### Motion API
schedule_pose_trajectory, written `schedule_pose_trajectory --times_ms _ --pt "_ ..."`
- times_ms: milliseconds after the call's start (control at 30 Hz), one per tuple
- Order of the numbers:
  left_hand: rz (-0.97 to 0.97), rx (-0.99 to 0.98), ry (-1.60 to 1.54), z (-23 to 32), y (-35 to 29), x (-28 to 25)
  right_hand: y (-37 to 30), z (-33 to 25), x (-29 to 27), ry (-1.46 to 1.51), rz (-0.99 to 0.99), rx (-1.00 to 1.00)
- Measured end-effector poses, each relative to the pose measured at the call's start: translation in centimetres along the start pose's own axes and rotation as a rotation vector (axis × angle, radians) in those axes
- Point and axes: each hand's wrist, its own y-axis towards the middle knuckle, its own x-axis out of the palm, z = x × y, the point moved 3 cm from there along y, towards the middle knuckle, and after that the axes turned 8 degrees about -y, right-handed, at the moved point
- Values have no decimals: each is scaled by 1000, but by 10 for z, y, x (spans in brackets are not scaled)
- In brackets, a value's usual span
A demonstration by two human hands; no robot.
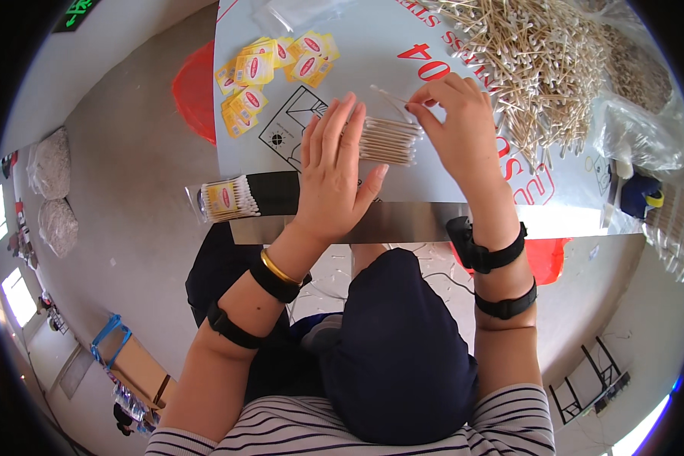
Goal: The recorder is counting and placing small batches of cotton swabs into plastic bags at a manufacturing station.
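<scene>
One clear bag (194, 200) at the table's (372, 53) left edge contains swabs (243, 195), yellow card (222, 199). Left hand (330, 171), fingers extended, covers left end of tabled swab row (391, 142); right hand (460, 125) pinches swab (387, 95).

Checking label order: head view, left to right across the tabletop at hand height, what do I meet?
Small yellow rectangular cards, bare left hand, row of thin-stick, white-tipped cotton swabs, bare right hand pinching a white-tipped swab, large loose heap of similar swabs, crumpled clear plastic bag.

Wooden swabs (387, 142), glossy plastic bag (635, 134)
</scene>
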Motion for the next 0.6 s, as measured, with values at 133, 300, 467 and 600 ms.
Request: schedule_pose_trajectory --times_ms 133,300,467,600 --pt "-20 -23 57 -8 1 -11 7 -1 3 -61 17 -73" --pt "-58 -16 88 -5 19 -1 4 2 0 -92 -69 -82" --pt "-88 -24 140 -6 18 4 2 -1 4 -48 -99 -48" --pt "-85 -40 122 -4 11 3 0 3 5 -36 -95 -1"
